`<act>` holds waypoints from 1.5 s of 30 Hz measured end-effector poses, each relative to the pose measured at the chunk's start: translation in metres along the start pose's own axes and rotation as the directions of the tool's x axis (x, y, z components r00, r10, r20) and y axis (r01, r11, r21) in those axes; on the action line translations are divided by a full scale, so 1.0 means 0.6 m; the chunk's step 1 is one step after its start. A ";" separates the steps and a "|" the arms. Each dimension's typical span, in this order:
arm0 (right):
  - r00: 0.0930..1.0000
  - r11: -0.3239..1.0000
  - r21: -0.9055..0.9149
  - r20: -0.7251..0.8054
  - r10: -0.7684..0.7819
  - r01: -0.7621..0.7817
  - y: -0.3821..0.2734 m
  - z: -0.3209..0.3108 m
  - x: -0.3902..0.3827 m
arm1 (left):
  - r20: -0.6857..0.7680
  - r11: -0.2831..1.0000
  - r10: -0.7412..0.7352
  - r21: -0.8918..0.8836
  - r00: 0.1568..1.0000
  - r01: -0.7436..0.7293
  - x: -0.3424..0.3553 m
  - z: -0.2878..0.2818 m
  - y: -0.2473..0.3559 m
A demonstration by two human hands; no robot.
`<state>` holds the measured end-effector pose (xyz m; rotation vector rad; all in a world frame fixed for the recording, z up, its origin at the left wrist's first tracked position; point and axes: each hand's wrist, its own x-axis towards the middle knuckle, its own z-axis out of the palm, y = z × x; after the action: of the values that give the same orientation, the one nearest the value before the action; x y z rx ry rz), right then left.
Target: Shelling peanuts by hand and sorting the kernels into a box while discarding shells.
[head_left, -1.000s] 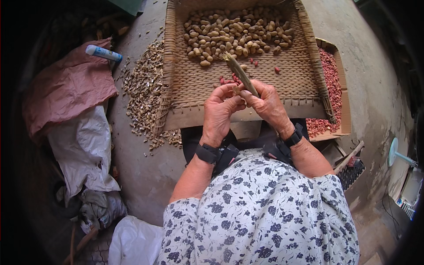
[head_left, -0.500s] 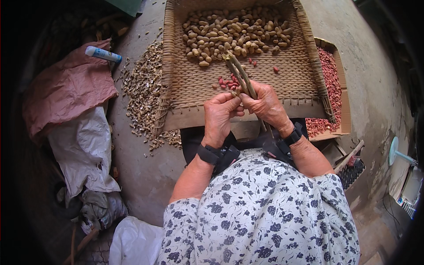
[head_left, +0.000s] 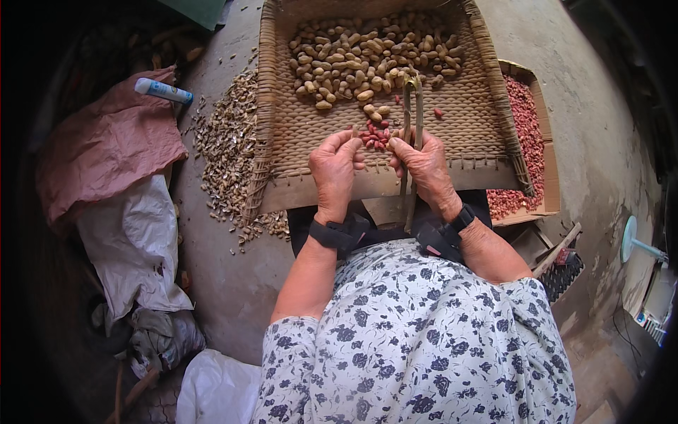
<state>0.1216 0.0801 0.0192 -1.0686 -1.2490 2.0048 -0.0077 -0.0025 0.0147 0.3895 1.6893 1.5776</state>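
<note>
A shell piece [head_left: 355, 132] is pinched by the raised left hand [head_left: 334, 168]; a bent stick [head_left: 407, 106] is clasped by the right hand [head_left: 428, 168]; the label on the can [head_left: 164, 90] cannot be read.

You can read no words or numbers here; the markings on the blue-and-white cylinder [head_left: 164, 91] at your left are too small.

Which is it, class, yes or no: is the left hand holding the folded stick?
No, the folded stick is in the right hand.
</note>
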 end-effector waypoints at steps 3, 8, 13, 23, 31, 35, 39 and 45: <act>0.999 0.999 -0.034 -0.028 -0.033 0.032 0.004 -0.003 0.005 | -0.077 0.983 0.108 0.157 0.991 -0.095 0.010 -0.005 0.001; 0.997 0.995 -0.078 -0.038 -0.069 0.066 -0.001 -0.004 0.009 | -0.090 0.991 0.041 -0.120 0.995 -0.052 0.011 -0.014 -0.008; 0.998 0.995 -0.081 -0.025 -0.055 0.053 -0.003 0.001 0.009 | -0.087 0.812 0.441 0.464 0.893 -0.355 0.022 -0.027 -0.009; 0.992 0.995 -0.088 0.123 -0.027 0.039 -0.021 0.028 0.001 | 0.207 0.727 -0.205 -0.622 0.957 0.290 -0.003 -0.027 -0.021; 0.956 0.764 -0.582 0.095 -0.276 0.278 -0.027 -0.007 0.079 | 0.221 0.607 -0.313 -0.702 0.924 0.374 -0.009 -0.023 -0.018; 0.884 0.342 -0.864 0.215 -0.415 0.371 -0.008 -0.025 0.134 | 0.209 0.646 -0.337 -0.658 0.918 0.387 -0.013 -0.026 -0.015; 0.870 0.269 -0.879 0.261 -0.418 0.393 0.019 -0.025 0.159 | 0.180 0.803 -0.259 -0.507 0.949 0.315 -0.021 -0.025 -0.010; 0.970 0.715 -0.656 0.192 -0.152 0.242 -0.036 0.016 0.098 | 0.059 0.928 -0.185 -0.319 0.981 0.194 -0.024 -0.011 0.008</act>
<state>0.0826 0.1302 0.0214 -1.0561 -2.1671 1.4747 -0.0041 -0.0161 0.0235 0.0762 1.3681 1.6580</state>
